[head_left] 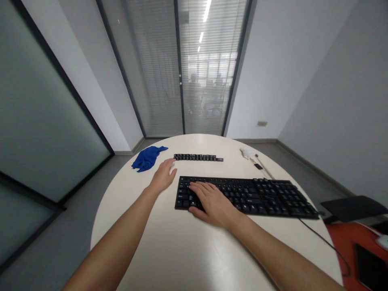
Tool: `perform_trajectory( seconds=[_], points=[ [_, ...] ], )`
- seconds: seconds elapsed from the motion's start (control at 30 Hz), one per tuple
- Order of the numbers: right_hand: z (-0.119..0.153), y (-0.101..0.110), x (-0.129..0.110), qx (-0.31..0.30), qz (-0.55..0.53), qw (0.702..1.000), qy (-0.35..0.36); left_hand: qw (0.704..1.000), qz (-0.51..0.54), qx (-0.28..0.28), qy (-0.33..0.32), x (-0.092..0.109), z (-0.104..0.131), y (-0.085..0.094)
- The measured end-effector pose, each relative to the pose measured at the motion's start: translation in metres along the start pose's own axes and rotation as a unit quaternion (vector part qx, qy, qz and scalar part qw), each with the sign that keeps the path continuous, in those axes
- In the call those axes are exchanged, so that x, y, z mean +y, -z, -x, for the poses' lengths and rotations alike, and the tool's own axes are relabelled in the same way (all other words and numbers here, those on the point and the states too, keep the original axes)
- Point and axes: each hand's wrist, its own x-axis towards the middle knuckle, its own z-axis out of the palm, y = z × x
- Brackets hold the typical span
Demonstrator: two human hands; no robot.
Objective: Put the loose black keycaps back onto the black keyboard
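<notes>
Head view: my right hand (212, 203) lies loosely spread on the keyboard (245, 195), perhaps steadying it; my left hand (163, 176), ungripping, sits by the keys (197, 157) (lined up for order, presumably).

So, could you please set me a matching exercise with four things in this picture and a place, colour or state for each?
1. cloth
2. keyboard
3. row of keys
4. right hand

A. lined up beyond the keyboard
B. palm down on the keyboard
C. blue and crumpled
D. black, with a cable running off

Pairs: 1-C, 2-D, 3-A, 4-B
</notes>
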Motion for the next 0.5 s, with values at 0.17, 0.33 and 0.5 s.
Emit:
perform_trajectory(
  seconds=[0.17, 0.33, 0.5],
  points=[
    [0.000, -0.001, 0.001, 0.002, -0.009, 1.000, -0.001, 0.999, -0.046, -0.006, 0.025, -0.007, -0.005, -0.007],
    [0.000, -0.002, 0.002, -0.006, -0.007, 1.000, -0.001, 0.993, -0.094, -0.043, 0.051, -0.002, -0.017, -0.005],
    [0.001, -0.001, 0.003, -0.013, -0.004, 1.000, 0.002, 0.985, -0.131, -0.070, 0.083, 0.004, -0.032, 0.001]
  ],
)
